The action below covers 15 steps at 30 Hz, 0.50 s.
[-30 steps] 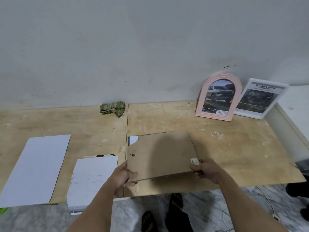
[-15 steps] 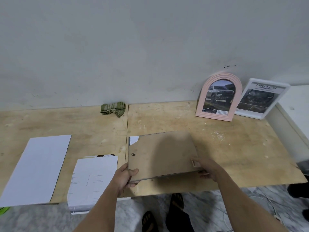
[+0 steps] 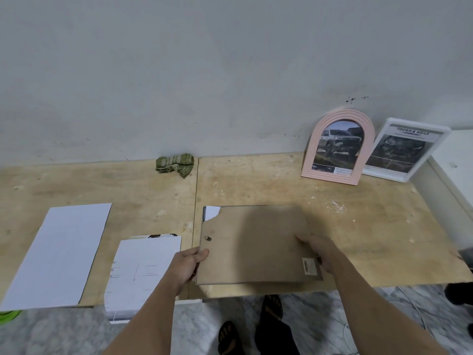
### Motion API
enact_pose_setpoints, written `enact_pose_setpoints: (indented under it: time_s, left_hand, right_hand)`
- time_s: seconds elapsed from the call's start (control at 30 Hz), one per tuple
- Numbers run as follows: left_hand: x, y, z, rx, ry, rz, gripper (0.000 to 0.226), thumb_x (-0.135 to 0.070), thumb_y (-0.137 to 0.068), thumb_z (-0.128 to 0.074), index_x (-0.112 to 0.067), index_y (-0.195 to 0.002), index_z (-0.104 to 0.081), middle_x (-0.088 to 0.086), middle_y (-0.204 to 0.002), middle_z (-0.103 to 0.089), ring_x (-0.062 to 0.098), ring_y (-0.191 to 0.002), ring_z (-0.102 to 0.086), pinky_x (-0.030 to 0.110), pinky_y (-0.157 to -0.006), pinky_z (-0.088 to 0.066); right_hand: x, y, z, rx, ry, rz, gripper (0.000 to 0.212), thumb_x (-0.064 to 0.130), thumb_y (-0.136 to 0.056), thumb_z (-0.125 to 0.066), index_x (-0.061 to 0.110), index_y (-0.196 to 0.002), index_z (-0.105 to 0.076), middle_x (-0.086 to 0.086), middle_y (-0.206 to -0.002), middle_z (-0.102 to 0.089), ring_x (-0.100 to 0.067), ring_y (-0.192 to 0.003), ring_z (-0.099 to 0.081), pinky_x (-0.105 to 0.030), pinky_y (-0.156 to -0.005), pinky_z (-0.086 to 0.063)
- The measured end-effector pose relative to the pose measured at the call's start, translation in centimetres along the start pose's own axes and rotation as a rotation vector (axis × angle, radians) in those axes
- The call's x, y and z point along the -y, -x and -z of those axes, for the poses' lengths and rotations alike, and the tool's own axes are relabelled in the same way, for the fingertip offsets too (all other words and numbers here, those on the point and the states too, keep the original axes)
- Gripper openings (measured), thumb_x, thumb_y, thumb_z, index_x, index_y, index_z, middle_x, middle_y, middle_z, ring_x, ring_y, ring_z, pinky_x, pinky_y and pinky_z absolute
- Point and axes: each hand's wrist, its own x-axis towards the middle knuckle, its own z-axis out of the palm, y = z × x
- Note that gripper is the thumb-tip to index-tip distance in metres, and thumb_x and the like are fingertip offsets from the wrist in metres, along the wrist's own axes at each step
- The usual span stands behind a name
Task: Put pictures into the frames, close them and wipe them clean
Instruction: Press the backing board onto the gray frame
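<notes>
backing board (image 3: 256, 242): brown, face down flat on the wooden table (image 3: 371, 226), near its front edge
left hand (image 3: 188, 265): fingers clamped on the board's left edge
right hand (image 3: 323, 254): fingers pressed together on its right edge
green cloth (image 3: 175, 164): by the wall

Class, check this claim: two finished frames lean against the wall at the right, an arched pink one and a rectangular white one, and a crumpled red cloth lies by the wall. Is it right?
Not quite. The head view shows the crumpled cloth by the wall is green, not red. The rest holds: the arched pink frame and the rectangular white frame lean against the wall at the right.
</notes>
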Motion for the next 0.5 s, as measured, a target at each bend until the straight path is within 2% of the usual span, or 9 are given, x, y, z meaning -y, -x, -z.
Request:
enact_pose_setpoints:
  time_s: [0.07, 0.13, 0.17, 0.23, 0.27, 0.37, 0.43, 0.5]
  left_hand:
    - [-0.5, 0.6, 0.4, 0.093, -0.052, 0.027, 0.018, -0.021, -0.093, -0.067, -0.013, -0.107, -0.076, 0.007, -0.095, -0.078, 0.018, -0.070, -0.069, 0.025, -0.056, -0.051]
    - [-1.0, 0.8, 0.5, 0.155, -0.092, 0.068, 0.021, -0.023, -0.092, -0.068, -0.009, -0.106, -0.076, 0.007, -0.085, -0.073, 0.020, -0.064, -0.064, 0.027, -0.053, -0.047]
    - [-1.2, 0.7, 0.3, 0.143, -0.093, 0.076, 0.024, -0.027, -0.091, -0.070, -0.007, -0.103, -0.076, 0.008, -0.084, -0.072, 0.022, -0.066, -0.063, 0.028, -0.055, -0.049]
    - [-1.7, 0.7, -0.2, 0.059, -0.050, 0.052, 0.029, -0.035, -0.088, -0.072, -0.008, -0.096, -0.078, 0.007, -0.085, -0.074, 0.022, -0.068, -0.064, 0.027, -0.058, -0.048]
    - [-1.9, 0.6, -0.5, 0.007, -0.020, 0.029, 0.027, -0.036, -0.088, -0.072, -0.010, -0.094, -0.078, 0.007, -0.087, -0.076, 0.020, -0.068, -0.065, 0.026, -0.059, -0.048]
    - [-2.2, 0.0, -1.1, -0.130, 0.167, -0.022, 0.015, -0.024, -0.091, -0.070, -0.009, -0.090, -0.075, 0.011, -0.092, -0.076, 0.020, -0.071, -0.068, 0.029, -0.062, -0.051]
    - [-2.4, -0.4, -1.2, -0.175, 0.260, -0.018, 0.013, -0.021, -0.092, -0.069, -0.009, -0.092, -0.074, 0.008, -0.092, -0.075, 0.023, -0.078, -0.069, 0.032, -0.067, -0.054]
    - [-2.5, -1.0, -1.3, -0.216, 0.320, -0.016, 0.015, -0.021, -0.092, -0.069, -0.008, -0.097, -0.074, 0.010, -0.097, -0.075, 0.026, -0.083, -0.069, 0.035, -0.071, -0.056]
  right_hand:
    - [1.2, -0.6, 0.5, -0.074, -0.078, 0.027, 0.032, 0.029, -0.081, -0.074, 0.006, -0.102, -0.065, -0.012, -0.099, -0.068, -0.028, -0.089, -0.064, -0.042, -0.077, -0.055]
    - [2.4, -1.1, 0.7, -0.133, -0.102, 0.082, 0.031, 0.027, -0.077, -0.078, 0.005, -0.095, -0.067, -0.012, -0.103, -0.067, -0.028, -0.093, -0.063, -0.047, -0.091, -0.052]
    - [2.7, -1.4, 0.8, -0.142, -0.113, 0.098, 0.033, 0.026, -0.074, -0.080, 0.005, -0.095, -0.067, -0.013, -0.105, -0.068, -0.028, -0.095, -0.063, -0.048, -0.093, -0.051]
    - [3.1, -2.0, 0.7, -0.121, -0.115, 0.092, 0.054, 0.031, -0.062, -0.085, 0.004, -0.105, -0.067, -0.013, -0.107, -0.069, -0.030, -0.095, -0.066, -0.052, -0.092, -0.052]
    - [3.3, -1.8, 0.4, -0.105, -0.130, 0.097, 0.058, 0.033, -0.060, -0.086, 0.006, -0.107, -0.067, -0.013, -0.106, -0.070, -0.031, -0.094, -0.067, -0.051, -0.090, -0.053]
    - [3.8, -0.2, -0.4, -0.076, -0.063, 0.181, 0.027, 0.029, -0.079, -0.076, 0.015, -0.100, -0.066, -0.008, -0.096, -0.069, -0.025, -0.089, -0.065, -0.038, -0.084, -0.053]
    - [3.4, 0.4, -0.4, 0.026, 0.028, 0.178, 0.030, 0.025, -0.083, -0.072, 0.009, -0.107, -0.066, -0.009, -0.101, -0.070, -0.027, -0.094, -0.065, -0.039, -0.082, -0.053]
    - [2.4, 1.2, -0.4, 0.216, 0.099, 0.132, 0.041, 0.015, -0.078, -0.076, 0.006, -0.115, -0.062, -0.012, -0.106, -0.071, -0.031, -0.098, -0.066, -0.044, -0.083, -0.056]
